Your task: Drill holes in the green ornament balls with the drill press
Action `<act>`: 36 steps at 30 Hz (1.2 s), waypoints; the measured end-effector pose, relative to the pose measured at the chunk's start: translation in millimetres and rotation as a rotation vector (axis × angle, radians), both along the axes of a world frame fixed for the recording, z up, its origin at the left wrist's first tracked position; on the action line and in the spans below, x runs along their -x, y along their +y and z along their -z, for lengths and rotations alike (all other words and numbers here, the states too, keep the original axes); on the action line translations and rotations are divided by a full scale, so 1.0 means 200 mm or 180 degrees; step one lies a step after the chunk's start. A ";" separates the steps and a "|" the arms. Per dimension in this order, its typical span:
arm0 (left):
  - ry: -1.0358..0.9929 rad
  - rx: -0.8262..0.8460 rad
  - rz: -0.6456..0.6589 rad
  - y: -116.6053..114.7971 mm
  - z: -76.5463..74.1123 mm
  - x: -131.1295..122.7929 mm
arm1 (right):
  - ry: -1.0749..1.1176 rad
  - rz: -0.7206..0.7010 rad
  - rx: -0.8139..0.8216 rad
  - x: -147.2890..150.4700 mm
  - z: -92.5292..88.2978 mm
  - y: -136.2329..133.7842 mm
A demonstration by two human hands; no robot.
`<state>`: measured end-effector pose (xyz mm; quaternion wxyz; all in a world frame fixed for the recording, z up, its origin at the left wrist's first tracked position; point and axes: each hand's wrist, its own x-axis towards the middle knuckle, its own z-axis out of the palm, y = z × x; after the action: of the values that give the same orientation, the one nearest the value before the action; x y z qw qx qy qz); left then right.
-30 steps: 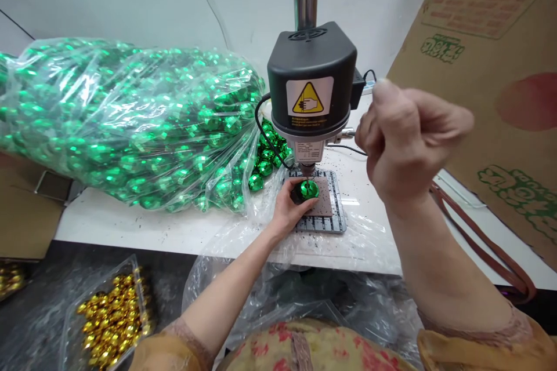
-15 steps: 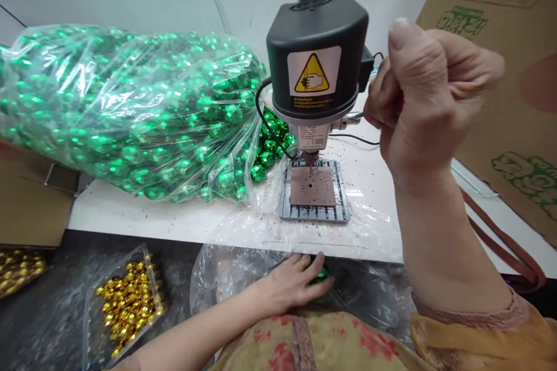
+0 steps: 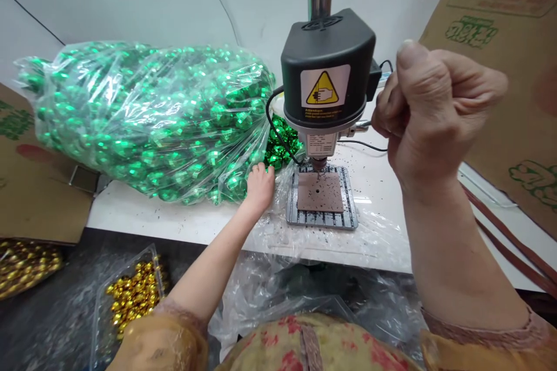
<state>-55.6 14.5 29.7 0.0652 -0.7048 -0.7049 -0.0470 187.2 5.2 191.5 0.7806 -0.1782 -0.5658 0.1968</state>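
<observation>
My right hand [image 3: 429, 116] is closed round the feed lever [image 3: 363, 126] at the right side of a small black drill press [image 3: 328, 75]; most of the lever is hidden in the fist. My left hand [image 3: 261, 188] reaches over the bench to the loose green faceted balls [image 3: 278, 148] by the mouth of a clear plastic bag [image 3: 152, 122] full of them. Its fingers bend down and their tips are hidden, so I cannot see whether a ball is in them. Under the chuck, a brown plate [image 3: 319, 192] with a small hole lies on the slotted metal base [image 3: 350, 217].
Dark shavings are strewn over the base and white bench [image 3: 174, 223]. A clear tray of gold balls [image 3: 134, 295] stands below at left, near more gold balls [image 3: 28, 266]. Cardboard boxes [image 3: 505, 69] flank the bench. Crumpled clear plastic [image 3: 278, 284] hangs over its front edge.
My left hand has moved from a green ball at the bench's front edge up to the loose green balls beside the bag. My right hand stays on the lever. The view has shifted slightly.
</observation>
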 end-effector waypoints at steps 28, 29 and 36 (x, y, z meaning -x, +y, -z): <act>-0.3114 -0.0361 0.0341 0.01 0.12 0.02 | -0.0021 -0.0109 0.0149 0.01 0.00 -0.04; -0.3252 -0.0404 0.0263 0.01 0.11 0.02 | -0.0018 -0.0113 0.0149 0.01 0.00 -0.04; -0.5981 0.0161 -0.0004 -0.09 -0.06 -0.10 | -0.0091 -0.0042 0.0127 0.01 0.00 -0.04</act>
<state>-35.6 -2.9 42.7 -0.5458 -0.3789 -0.4698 -0.5812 185.8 -3.1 191.5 0.7674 -0.1928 -0.5740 0.2106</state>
